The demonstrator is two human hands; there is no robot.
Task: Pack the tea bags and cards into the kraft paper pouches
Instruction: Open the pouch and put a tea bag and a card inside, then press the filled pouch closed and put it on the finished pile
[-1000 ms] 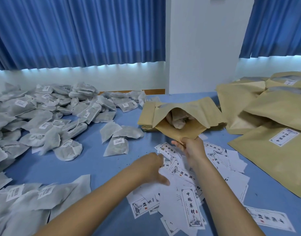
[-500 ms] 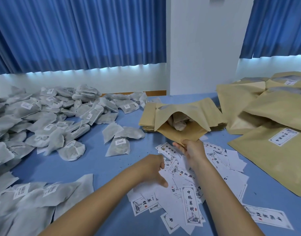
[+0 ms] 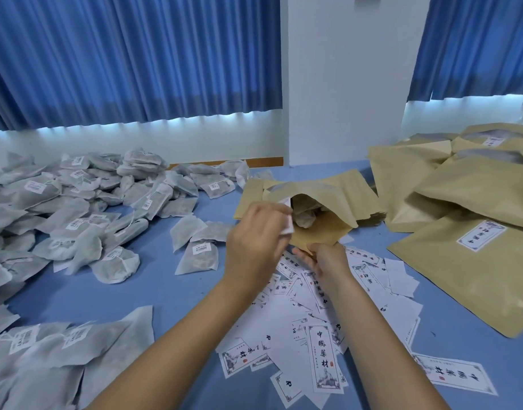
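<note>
Both of our hands meet at the centre of the frame, at the open kraft pouch (image 3: 328,194). Our left hand (image 3: 255,232) curls its fingers round a white card (image 3: 289,224) and holds it right at the left side of the pouch's mouth, the card's edge showing past the knuckles. Our right hand (image 3: 325,261) pinches the near lip of the pouch just below, holding the mouth wide toward us. Inside it we see tea bags (image 3: 304,217) bunched together. The pouch lies on a flat stack of empty pouches (image 3: 250,196).

Loose cards (image 3: 325,359) are scattered face up and face down on the blue table (image 3: 165,291) under our wrists, from centre to lower right. A broad heap of grey tea bags (image 3: 76,202) fills the left of the frame, with a few bags (image 3: 198,250) lying apart, just left of our left hand. More flat bags (image 3: 62,350) overlap at lower left. Filled, labelled pouches (image 3: 467,261) are piled at the right edge. Blue curtains (image 3: 136,54) hang across the top, split by a white pillar (image 3: 343,84).
</note>
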